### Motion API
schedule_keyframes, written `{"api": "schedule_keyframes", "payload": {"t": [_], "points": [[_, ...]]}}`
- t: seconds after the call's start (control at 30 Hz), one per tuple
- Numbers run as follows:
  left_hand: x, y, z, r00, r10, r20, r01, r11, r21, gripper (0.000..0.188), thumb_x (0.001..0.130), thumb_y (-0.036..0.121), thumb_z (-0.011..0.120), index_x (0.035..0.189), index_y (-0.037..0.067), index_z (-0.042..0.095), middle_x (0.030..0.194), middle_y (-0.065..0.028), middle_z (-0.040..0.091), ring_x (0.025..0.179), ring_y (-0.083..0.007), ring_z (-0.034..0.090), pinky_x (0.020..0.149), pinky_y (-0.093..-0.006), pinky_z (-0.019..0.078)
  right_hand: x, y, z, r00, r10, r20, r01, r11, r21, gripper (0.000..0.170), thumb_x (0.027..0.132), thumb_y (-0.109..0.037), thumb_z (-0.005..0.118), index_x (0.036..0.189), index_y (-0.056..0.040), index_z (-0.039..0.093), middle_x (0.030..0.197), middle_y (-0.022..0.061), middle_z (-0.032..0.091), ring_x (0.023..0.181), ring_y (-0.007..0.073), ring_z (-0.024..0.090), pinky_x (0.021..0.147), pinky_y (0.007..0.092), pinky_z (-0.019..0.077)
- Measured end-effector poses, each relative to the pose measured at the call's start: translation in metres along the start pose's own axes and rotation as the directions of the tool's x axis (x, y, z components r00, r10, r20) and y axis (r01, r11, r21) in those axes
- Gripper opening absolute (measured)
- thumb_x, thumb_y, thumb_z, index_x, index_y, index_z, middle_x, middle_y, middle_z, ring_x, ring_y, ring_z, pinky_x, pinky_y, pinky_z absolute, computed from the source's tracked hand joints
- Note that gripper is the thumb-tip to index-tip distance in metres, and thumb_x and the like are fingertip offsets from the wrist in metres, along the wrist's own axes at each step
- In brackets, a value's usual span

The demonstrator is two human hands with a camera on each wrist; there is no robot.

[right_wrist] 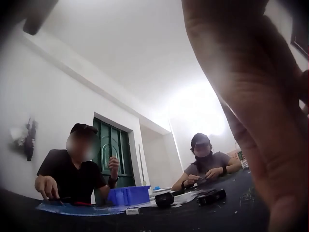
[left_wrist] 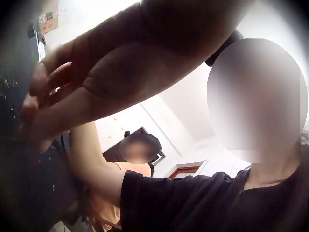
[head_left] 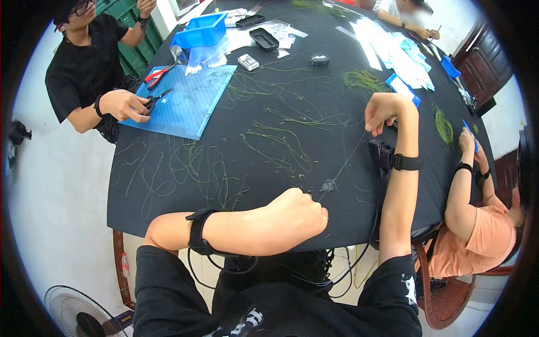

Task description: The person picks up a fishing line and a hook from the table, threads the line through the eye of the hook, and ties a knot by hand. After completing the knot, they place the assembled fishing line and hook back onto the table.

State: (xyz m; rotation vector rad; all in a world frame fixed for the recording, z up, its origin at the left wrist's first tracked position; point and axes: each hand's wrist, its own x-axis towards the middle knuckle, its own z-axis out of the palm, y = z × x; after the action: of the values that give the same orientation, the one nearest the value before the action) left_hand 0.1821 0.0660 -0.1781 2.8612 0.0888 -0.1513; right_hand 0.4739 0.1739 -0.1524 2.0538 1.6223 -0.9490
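A flat, blue, ribbed plastic mat (head_left: 191, 118) lies leftmost on the black-covered table (head_left: 352, 227). The left hand (head_left: 281, 219) is curled near the edge – fingertips hidden, hold unclear. Beyond it sits a small, grey, tangled thread (head_left: 329, 185) – its strand running rightward to the right hand (head_left: 388, 112), raised well apart, fingertips pinching it.

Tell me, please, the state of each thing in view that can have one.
Left hand: fingers curled
Right hand: raised, fingers curled
Thin line: partly bunched, partly straight
Green threads: loose
Blue bin: open
Black tray: open
Fan: cannot tell whether running
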Motion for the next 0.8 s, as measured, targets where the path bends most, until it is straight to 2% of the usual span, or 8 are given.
{"api": "schedule_keyframes", "payload": {"t": [0.33, 0.4, 0.47, 0.6, 0.63, 0.67, 0.73, 0.8], "points": [[-0.015, 0.019, -0.004, 0.995, -0.068, 0.067, 0.070, 0.997, -0.024, 0.013, 0.071, 0.002, 0.062, 0.080, -0.005, 0.056, 0.060, -0.0150, 0.062, 0.062, -0.0286, 0.068, 0.053, -0.0343, 0.0529, 0.015, -0.019, 0.010, 0.978, 0.207, 0.025, -0.204, 0.974, -0.101, 0.017, 0.082, -0.017, 0.068, 0.091, -0.0016, 0.070, 0.086, 0.0093, 0.071, 0.083, 0.0185, 0.069, 0.073, 0.0343, 0.0520], [-0.021, 0.032, -0.010, 0.997, -0.083, 0.003, 0.083, 0.996, -0.037, 0.018, 0.073, 0.004, 0.059, 0.087, -0.008, 0.058, 0.061, -0.0154, 0.062, 0.062, -0.0270, 0.068, 0.052, -0.0324, 0.0528, 0.009, -0.018, 0.009, 0.971, 0.232, -0.059, -0.233, 0.972, -0.018, 0.017, 0.083, -0.012, 0.067, 0.092, 0.0030, 0.068, 0.082, 0.0135, 0.071, 0.074, 0.0201, 0.069, 0.062, 0.0301, 0.0538], [-0.024, 0.044, -0.002, 0.989, 0.032, -0.146, -0.045, 0.996, -0.081, 0.023, 0.075, 0.005, 0.058, 0.092, -0.010, 0.059, 0.061, -0.0142, 0.062, 0.060, -0.0250, 0.067, 0.051, -0.0313, 0.0524, -0.005, -0.015, 0.009, 0.950, 0.231, -0.208, -0.235, 0.972, 0.006, 0.017, 0.083, -0.010, 0.066, 0.093, 0.0035, 0.067, 0.080, 0.0143, 0.070, 0.069, 0.0187, 0.069, 0.055, 0.0286, 0.0526], [-0.019, 0.056, 0.003, 0.896, 0.326, -0.302, -0.364, 0.928, -0.078, 0.018, 0.075, 0.008, 0.058, 0.084, -0.008, 0.058, 0.063, -0.0099, 0.061, 0.059, -0.0207, 0.064, 0.051, -0.0288, 0.0511, -0.035, -0.045, 0.007, 0.919, -0.168, -0.358, 0.147, 0.986, -0.084, 0.014, 0.079, -0.006, 0.066, 0.090, 0.0016, 0.069, 0.073, 0.0092, 0.069, 0.064, 0.0151, 0.066, 0.053, 0.0295, 0.0517], [-0.018, 0.060, 0.010, 0.814, 0.308, -0.492, -0.376, 0.925, -0.043, 0.007, 0.064, 0.010, 0.065, 0.059, 0.007, 0.061, 0.056, -0.0048, 0.060, 0.053, -0.0171, 0.060, 0.044, -0.0292, 0.0356, -0.046, -0.059, 0.012, 0.887, -0.290, -0.359, 0.269, 0.957, -0.107, 0.015, 0.079, -0.005, 0.065, 0.093, 0.0009, 0.069, 0.075, 0.0083, 0.069, 0.065, 0.0145, 0.066, 0.052, 0.0283, 0.0512], [-0.017, 0.062, 0.011, 0.798, 0.347, -0.493, -0.383, 0.923, 0.028, 0.007, 0.063, 0.011, 0.065, 0.059, 0.007, 0.060, 0.056, -0.0045, 0.060, 0.052, -0.0165, 0.059, 0.043, -0.0292, 0.0352, -0.051, -0.071, 0.018, 0.841, -0.405, -0.359, 0.385, 0.914, -0.127, 0.017, 0.080, -0.004, 0.063, 0.096, 0.0001, 0.069, 0.076, 0.0075, 0.069, 0.066, 0.0139, 0.066, 0.052, 0.0270, 0.0507], [-0.015, 0.065, 0.014, 0.765, 0.428, -0.482, -0.396, 0.902, 0.172, 0.009, 0.063, 0.011, 0.065, 0.058, 0.007, 0.059, 0.056, -0.0038, 0.060, 0.051, -0.0153, 0.059, 0.043, -0.0292, 0.0342, -0.047, -0.085, 0.029, 0.653, -0.726, -0.216, 0.705, 0.687, -0.179, 0.017, 0.079, -0.006, 0.065, 0.095, -0.0007, 0.069, 0.078, 0.0100, 0.068, 0.069, 0.0170, 0.066, 0.061, 0.0305, 0.0530], [-0.012, 0.070, 0.010, 0.797, 0.428, -0.426, -0.387, 0.904, 0.183, 0.008, 0.069, 0.011, 0.063, 0.064, 0.007, 0.059, 0.057, -0.0041, 0.060, 0.052, -0.0193, 0.060, 0.045, -0.0321, 0.0386, -0.048, -0.109, 0.047, 0.500, -0.862, -0.082, 0.843, 0.506, -0.183, 0.026, 0.079, -0.003, 0.064, 0.105, 0.0009, 0.066, 0.082, 0.0132, 0.069, 0.066, 0.0179, 0.066, 0.064, 0.0292, 0.0526]]}}
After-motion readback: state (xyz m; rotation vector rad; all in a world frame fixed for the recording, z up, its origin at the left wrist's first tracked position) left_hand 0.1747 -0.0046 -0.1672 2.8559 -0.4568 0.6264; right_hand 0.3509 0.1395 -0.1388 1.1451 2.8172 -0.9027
